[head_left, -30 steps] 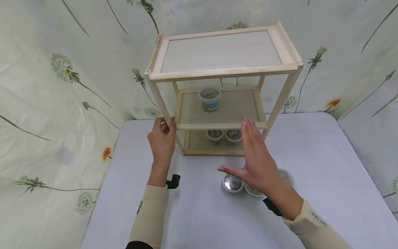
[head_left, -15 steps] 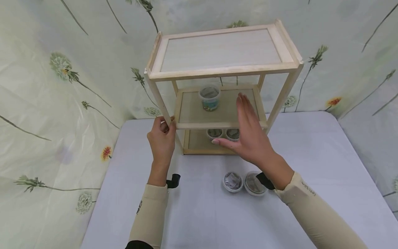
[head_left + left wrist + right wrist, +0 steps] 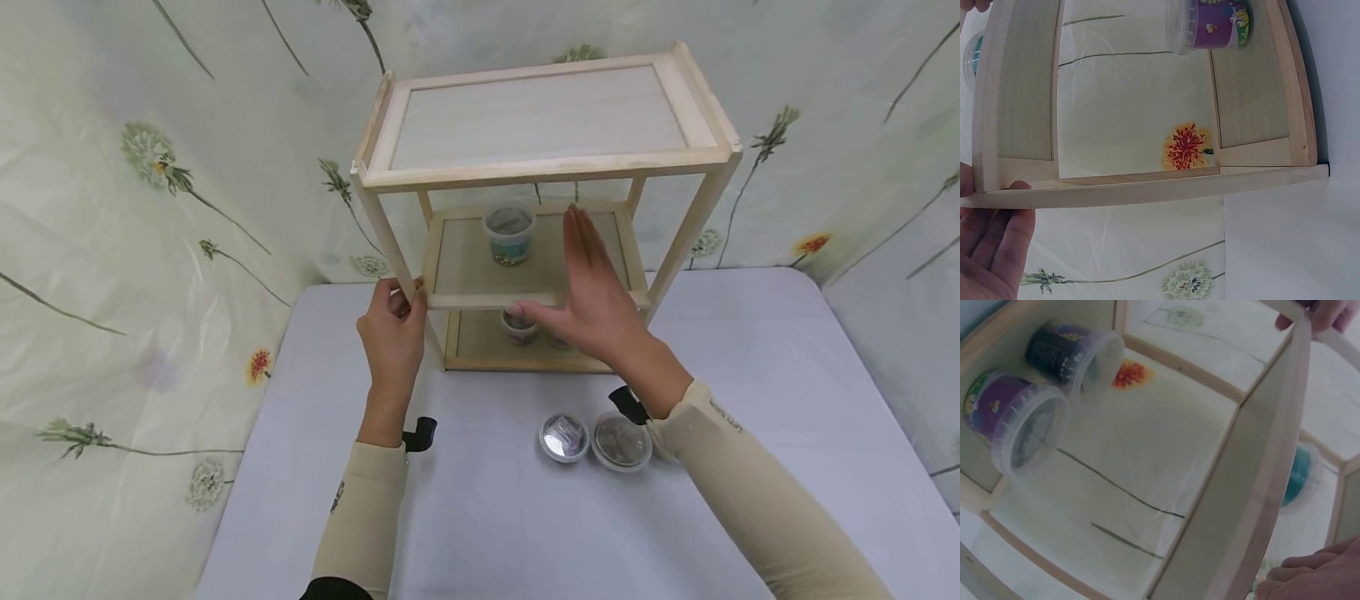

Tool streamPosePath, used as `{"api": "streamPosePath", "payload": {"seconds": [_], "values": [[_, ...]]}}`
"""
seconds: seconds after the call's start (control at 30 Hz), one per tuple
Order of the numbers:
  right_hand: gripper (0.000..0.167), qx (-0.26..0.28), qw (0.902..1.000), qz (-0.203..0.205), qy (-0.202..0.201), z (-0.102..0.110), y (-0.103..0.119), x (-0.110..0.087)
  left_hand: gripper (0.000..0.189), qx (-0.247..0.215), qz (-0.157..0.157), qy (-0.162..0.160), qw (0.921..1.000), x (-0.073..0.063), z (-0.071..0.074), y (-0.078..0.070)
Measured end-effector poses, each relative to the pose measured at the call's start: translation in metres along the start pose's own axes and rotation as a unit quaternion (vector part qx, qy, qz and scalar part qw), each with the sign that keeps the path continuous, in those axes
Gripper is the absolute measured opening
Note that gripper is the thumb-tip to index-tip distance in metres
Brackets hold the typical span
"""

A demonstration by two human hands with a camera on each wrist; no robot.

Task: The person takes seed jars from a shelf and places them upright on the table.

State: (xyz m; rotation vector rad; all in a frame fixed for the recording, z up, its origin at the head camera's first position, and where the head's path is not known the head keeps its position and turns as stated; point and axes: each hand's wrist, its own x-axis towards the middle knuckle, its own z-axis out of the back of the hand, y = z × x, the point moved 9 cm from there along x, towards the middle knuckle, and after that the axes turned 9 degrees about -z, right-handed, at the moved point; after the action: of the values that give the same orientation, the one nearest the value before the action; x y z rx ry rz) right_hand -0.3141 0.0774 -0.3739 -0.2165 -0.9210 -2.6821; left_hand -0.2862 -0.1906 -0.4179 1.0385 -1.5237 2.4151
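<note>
A three-tier wooden shelf stands on the table. My left hand grips its front left post at the middle tier, thumb on one side and fingers round the other. My right hand reaches in at the middle tier with straight fingers together and thumb spread out, holding nothing. To the left of those fingers a clear tub with a teal label sits on the middle tier. On the bottom tier are a purple-labelled tub and a dark-labelled tub, the latter mostly hidden by my right hand in the head view.
In front of the shelf, a small round tub and a larger one stand side by side on the white-covered table. Another is partly behind my right sleeve. A flower-printed sheet hangs behind and at the sides.
My right hand has moved forward and slightly left, from in front of the shelf to over the middle tier. My left hand keeps its grip on the post.
</note>
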Motion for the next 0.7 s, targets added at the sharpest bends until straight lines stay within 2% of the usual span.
{"api": "streamPosePath", "payload": {"seconds": [0.17,0.33,0.53,0.7], "values": [[0.127,0.024,0.9985,-0.046,0.020,0.001,-0.003,0.015,0.017,0.002,-0.001,-0.001,1.0000,0.000,0.000,-0.001],[0.127,0.067,0.9905,-0.107,0.055,-0.003,-0.009,0.028,0.017,0.011,0.000,-0.003,0.9999,-0.001,0.002,-0.001],[0.126,0.077,0.9843,-0.137,0.080,-0.007,-0.008,0.036,0.018,0.012,-0.004,-0.003,0.9999,0.000,0.002,-0.002],[0.123,0.085,0.9816,-0.151,0.080,-0.008,-0.007,0.041,0.017,0.013,-0.003,-0.004,0.9999,0.000,0.001,-0.002]]}}
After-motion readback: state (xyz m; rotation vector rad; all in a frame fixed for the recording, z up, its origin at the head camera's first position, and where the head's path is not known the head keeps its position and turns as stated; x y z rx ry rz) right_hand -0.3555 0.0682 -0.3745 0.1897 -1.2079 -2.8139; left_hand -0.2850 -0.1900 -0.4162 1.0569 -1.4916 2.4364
